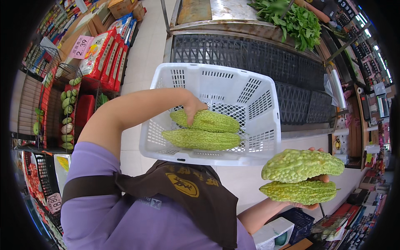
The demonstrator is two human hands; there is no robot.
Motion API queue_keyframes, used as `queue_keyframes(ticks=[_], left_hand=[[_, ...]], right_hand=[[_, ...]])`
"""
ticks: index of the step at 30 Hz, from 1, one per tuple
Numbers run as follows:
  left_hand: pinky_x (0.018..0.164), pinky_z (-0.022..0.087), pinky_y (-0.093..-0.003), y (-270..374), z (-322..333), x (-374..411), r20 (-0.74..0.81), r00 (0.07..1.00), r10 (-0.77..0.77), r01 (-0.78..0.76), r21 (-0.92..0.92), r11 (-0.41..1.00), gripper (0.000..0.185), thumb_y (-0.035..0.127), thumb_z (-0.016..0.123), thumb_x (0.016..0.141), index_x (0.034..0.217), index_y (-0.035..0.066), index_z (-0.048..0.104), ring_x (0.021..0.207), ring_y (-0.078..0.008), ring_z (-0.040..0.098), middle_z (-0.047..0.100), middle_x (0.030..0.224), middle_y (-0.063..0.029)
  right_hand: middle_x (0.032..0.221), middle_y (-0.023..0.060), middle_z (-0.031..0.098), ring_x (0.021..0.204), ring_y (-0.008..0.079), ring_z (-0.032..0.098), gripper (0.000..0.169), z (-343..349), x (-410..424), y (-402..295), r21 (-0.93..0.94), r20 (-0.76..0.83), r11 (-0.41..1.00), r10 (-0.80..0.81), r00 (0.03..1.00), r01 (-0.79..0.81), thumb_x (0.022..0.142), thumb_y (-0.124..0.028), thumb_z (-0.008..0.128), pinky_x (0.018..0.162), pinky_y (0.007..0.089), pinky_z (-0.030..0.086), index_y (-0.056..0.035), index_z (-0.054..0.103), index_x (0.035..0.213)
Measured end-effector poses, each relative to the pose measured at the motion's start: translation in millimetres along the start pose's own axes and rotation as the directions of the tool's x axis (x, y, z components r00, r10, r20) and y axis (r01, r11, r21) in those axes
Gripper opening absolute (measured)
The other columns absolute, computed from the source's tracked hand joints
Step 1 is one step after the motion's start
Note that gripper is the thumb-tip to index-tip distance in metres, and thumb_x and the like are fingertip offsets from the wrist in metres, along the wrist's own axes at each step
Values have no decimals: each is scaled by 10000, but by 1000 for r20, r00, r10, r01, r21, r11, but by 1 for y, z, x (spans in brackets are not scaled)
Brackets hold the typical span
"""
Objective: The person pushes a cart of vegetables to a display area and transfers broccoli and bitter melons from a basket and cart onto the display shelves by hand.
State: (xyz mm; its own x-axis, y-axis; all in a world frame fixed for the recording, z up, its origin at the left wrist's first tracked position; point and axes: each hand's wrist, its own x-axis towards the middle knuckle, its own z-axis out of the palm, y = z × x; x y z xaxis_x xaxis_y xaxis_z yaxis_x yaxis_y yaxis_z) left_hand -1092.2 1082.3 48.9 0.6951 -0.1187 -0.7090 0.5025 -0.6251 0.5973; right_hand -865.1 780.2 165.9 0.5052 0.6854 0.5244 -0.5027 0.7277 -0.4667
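Observation:
A white slotted plastic basket (215,161) stands before me with two pale green bitter melons inside, lying side by side. My left hand (194,107) reaches in and grips the upper bitter melon (215,121), its thumb over the near side; part of the fingers is hidden behind the melon. Nearer me lies the other bitter melon (203,139), which the left hand does not touch. To the right, outside the basket, my right hand (322,178) holds two more: a thick, bumpy bitter melon (301,165) and a slimmer one (298,191) against it. Fingers show around and between them.
Black plastic crates (268,59) lie in a metal-framed stand beyond the basket. Leafy greens (292,25) rest at its upper right, near another person's arm (315,11). Red packaged bags (100,57) and wire racks of produce (67,103) stand left. A blue crate (298,223) sits low right.

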Motion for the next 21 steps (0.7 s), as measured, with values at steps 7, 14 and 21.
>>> queue_keyframes(ticks=[7, 14, 21], left_hand=[[932, 392, -351, 6, -6, -2, 30, 1000, 0, 4, -146, 989, 793, 268, 828, 570, 1228, 29, 454, 1103, -247, 508, 550, 1162, -138], [909, 416, -325, 39, -39, -55, 43, 974, -225, 220, -446, 868, 739, 362, 761, 651, 1224, -17, 489, 1081, -248, 530, 548, 1192, -135], [826, 494, -440, 37, -19, -124, -336, 942, 15, -332, -920, 209, 738, 417, 629, 735, 1303, -6, 423, 1023, -270, 558, 528, 1198, -199]], right_hand=[[1472, 199, 139, 1337, 423, 186, 642, -5, -13, -7, 29, -94, 999, -15, 995, 18, 679, -426, 751, 1050, 616, 211, -228, 509, 1240], [1465, 239, 146, 1318, 445, 219, 656, -13, -29, -18, -40, -219, 994, -105, 970, 99, 668, -462, 740, 1052, 617, 205, -206, 517, 1229], [1461, 235, 182, 1308, 444, 244, 669, -22, -37, -29, -16, -235, 994, -107, 966, 107, 681, -445, 705, 1037, 627, 219, -199, 501, 1268]])
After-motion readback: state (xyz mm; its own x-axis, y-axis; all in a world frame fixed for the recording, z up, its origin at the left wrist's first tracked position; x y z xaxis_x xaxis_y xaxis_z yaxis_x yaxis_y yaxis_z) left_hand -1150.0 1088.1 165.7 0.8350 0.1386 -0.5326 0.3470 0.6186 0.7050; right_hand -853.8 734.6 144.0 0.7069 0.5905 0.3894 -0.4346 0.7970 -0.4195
